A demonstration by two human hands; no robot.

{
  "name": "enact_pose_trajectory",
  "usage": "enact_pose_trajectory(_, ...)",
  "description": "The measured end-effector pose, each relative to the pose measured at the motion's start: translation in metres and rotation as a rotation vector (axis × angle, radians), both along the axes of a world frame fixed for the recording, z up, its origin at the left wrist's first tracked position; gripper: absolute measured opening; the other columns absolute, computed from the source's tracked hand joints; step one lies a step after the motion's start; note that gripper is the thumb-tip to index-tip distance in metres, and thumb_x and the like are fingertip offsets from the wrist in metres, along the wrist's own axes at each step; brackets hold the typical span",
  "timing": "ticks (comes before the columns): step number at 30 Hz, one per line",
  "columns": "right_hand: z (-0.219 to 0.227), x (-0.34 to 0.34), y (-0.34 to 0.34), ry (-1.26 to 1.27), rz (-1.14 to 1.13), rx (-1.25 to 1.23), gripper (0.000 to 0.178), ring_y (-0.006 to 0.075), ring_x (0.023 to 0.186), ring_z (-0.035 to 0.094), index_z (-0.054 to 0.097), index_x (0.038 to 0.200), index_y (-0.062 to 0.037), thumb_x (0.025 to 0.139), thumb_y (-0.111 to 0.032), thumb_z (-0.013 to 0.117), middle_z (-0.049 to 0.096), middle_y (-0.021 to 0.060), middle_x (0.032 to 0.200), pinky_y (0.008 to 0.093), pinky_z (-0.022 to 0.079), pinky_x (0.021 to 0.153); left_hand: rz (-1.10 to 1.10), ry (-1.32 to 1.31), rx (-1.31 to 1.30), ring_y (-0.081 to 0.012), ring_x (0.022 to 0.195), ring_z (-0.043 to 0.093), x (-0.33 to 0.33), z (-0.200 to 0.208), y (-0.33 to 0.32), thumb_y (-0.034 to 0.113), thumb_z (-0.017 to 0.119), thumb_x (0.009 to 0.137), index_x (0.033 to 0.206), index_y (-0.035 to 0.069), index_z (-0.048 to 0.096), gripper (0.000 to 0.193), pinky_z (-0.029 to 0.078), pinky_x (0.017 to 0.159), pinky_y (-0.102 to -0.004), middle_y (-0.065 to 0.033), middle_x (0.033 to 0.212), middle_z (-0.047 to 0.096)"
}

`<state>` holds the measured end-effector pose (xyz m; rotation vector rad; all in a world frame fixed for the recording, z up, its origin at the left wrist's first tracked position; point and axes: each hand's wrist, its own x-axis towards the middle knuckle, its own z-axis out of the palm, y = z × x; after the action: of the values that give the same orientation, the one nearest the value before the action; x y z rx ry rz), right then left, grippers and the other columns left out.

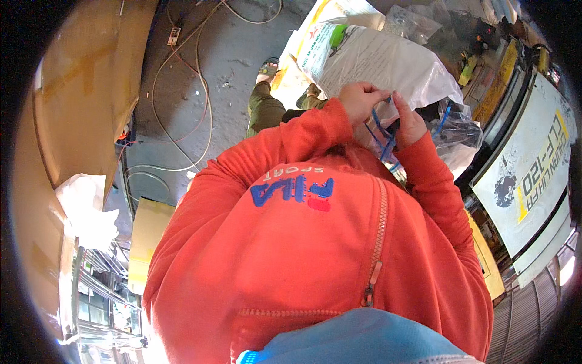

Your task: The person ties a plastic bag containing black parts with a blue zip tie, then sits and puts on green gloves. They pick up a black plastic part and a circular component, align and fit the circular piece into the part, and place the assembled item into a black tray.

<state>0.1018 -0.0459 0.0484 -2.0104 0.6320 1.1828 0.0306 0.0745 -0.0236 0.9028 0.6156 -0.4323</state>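
Observation:
My left hand (359, 101) and my right hand (410, 124) are raised close together in front of my chest. Their fingertips nearly meet, each closed in a pinch. Thin blue strips (378, 125), like plastic cord or ties, hang from between the fingers and down past my palms. Just beyond the hands lies a large whitish sack (388, 64) with faint print, partly under clear film. Beside my right wrist is a crumpled clear plastic bag (462, 134) with a blue strip and dark contents that I cannot make out. My sleeves and jacket front hide what is below.
Cables (200, 79) loop over the grey floor at the left, where tall cardboard (91, 79) stands. A machine with a white panel (527, 170) and a yellow rail (500, 82) is on the right. My sandalled foot (267, 68) is by the white-and-yellow sacking (288, 82).

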Motion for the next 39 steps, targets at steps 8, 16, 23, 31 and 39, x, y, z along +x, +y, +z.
enact_pose_trajectory(8,0.090,0.037,0.033,-0.912,1.322,-0.157,0.024,0.0237,0.088,0.060,0.065,0.100,-0.0038,0.087,-0.022,0.057,0.064,0.0137,0.096,0.0304,0.047,0.078,0.467,0.078,-0.063,-0.0065,0.057,0.050,-0.013,0.021,-0.014,0.019,0.063,0.085,0.094,0.001,0.063,0.020,0.042,0.053,-0.0219,-0.0017,0.069,0.059)
enact_pose_trajectory(16,0.017,0.068,0.031,-0.450,1.089,0.514,0.031,0.0190,0.064,0.055,0.059,0.077,-0.0066,0.094,-0.027,0.043,0.057,0.0075,0.069,0.0312,0.047,0.063,0.542,-0.364,0.124,-0.0077,0.060,0.048,-0.035,0.058,-0.015,0.013,0.053,0.092,0.108,0.004,0.050,0.019,0.041,0.055,-0.0233,-0.0004,0.072,0.055)
enact_pose_trajectory(23,0.157,0.206,-0.006,0.060,0.963,0.955,0.043,0.0146,0.054,0.050,0.055,0.075,-0.0096,0.099,-0.036,0.032,0.057,0.0023,0.071,0.0274,0.044,0.054,-0.056,-0.632,0.998,-0.0198,0.074,0.060,-0.010,0.084,-0.005,0.017,0.052,0.092,0.110,0.004,0.052,0.022,0.048,0.067,-0.0299,-0.0108,0.084,0.061)
enact_pose_trajectory(31,0.260,0.192,-0.208,-0.804,0.957,0.354,0.036,0.0153,0.058,0.052,0.053,0.083,-0.0087,0.098,-0.036,0.035,0.057,0.0036,0.075,0.0278,0.046,0.056,0.221,-0.834,0.171,-0.0074,0.066,0.049,0.037,0.086,-0.042,0.025,0.049,0.095,0.092,0.004,0.064,0.026,0.041,0.061,-0.0216,0.0011,0.073,0.055)
enact_pose_trajectory(39,0.084,0.218,-0.344,-0.868,0.189,0.508,0.032,0.0159,0.063,0.054,0.052,0.090,-0.0079,0.096,-0.036,0.039,0.058,0.0049,0.080,0.0283,0.047,0.058,0.486,-0.470,-0.247,-0.0094,0.046,0.025,0.046,0.099,-0.060,0.026,0.052,0.089,0.071,0.008,0.050,0.026,0.022,0.047,-0.0253,0.0053,0.052,0.025)
